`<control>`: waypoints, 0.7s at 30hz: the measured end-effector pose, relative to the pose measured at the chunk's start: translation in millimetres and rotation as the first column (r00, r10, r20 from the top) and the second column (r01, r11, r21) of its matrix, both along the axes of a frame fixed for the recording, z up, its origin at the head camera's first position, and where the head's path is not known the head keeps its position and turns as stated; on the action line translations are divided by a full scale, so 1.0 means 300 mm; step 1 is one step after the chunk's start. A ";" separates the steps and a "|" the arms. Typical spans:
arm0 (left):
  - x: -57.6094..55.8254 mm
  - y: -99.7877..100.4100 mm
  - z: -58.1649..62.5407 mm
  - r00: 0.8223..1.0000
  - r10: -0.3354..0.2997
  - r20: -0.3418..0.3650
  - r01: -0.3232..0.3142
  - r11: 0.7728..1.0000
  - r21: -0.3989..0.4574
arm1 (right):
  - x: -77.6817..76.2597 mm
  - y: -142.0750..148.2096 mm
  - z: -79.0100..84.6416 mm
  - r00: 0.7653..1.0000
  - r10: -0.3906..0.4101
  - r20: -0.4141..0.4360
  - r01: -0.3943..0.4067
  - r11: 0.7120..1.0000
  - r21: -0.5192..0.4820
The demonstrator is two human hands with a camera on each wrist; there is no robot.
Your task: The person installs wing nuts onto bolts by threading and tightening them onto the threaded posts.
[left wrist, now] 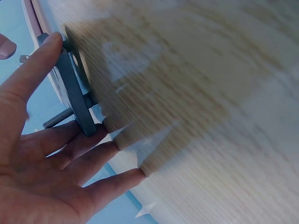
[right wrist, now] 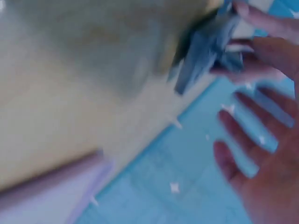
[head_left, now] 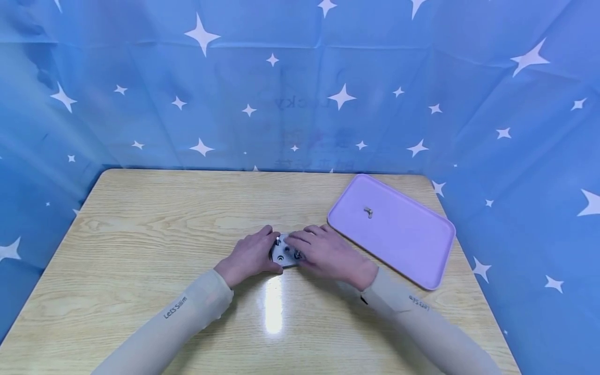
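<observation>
A small grey metal plate (head_left: 286,258) with holes is held over the table in front of me. My left hand (head_left: 253,255) grips its left end, with the thumb on one edge and fingers on the opposite edge. A threaded bolt (left wrist: 58,119) sticks out through the plate, near the left fingers. My right hand (head_left: 328,255) is over the plate's right end, beside a dark round piece of hardware (head_left: 297,254). In the right wrist view the right fingers (right wrist: 240,133) are spread and blurred, with one digit at the hardware.
A purple tray (head_left: 403,250) lies at an angle on the right of the wooden table (head_left: 154,224). Small metal pieces (head_left: 369,212) sit in its left part. A blue curtain (head_left: 300,130) with white stars hangs behind and beside the table.
</observation>
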State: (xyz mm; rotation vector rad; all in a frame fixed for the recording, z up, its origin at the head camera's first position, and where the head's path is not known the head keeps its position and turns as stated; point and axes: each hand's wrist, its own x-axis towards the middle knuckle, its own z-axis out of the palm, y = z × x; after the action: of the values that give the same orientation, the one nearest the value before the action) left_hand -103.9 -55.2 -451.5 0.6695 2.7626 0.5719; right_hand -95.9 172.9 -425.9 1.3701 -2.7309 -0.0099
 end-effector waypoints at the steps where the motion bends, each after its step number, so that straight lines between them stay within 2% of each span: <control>1: 0.000 -0.001 0.001 1.000 0.001 0.001 -0.001 1.000 -0.003 | -0.004 0.010 0.010 0.999 0.045 -0.007 -0.045 0.999 0.026; 4: -0.001 -0.002 0.001 1.000 0.005 0.002 -0.005 1.000 -0.021 | -0.010 0.028 0.025 0.988 0.155 -0.021 -0.152 0.984 0.095; 7: -0.002 -0.003 -0.002 1.000 0.008 0.003 -0.008 1.000 -0.024 | -0.013 0.033 0.023 0.980 0.195 -0.024 -0.191 0.973 0.131; 12: -0.002 -0.002 -0.004 1.000 0.010 0.005 -0.010 1.000 -0.015 | -0.015 0.031 0.011 0.982 0.188 -0.018 -0.184 0.974 0.132; 18: -0.001 0.000 -0.002 1.000 0.008 0.010 -0.008 1.000 -0.011 | -0.016 0.010 -0.016 0.980 0.180 -0.085 -0.172 0.981 0.086; 21: -0.003 0.004 -0.002 1.000 0.007 0.010 -0.007 1.000 -0.016 | -0.007 -0.011 -0.036 0.984 0.124 -0.126 -0.119 0.992 0.044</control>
State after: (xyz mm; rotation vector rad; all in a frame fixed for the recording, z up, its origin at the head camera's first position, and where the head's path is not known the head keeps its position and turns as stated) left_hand -104.9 -54.1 -452.1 0.6518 2.7588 0.5521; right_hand -98.1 169.6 -436.9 1.4878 -2.5510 -0.1357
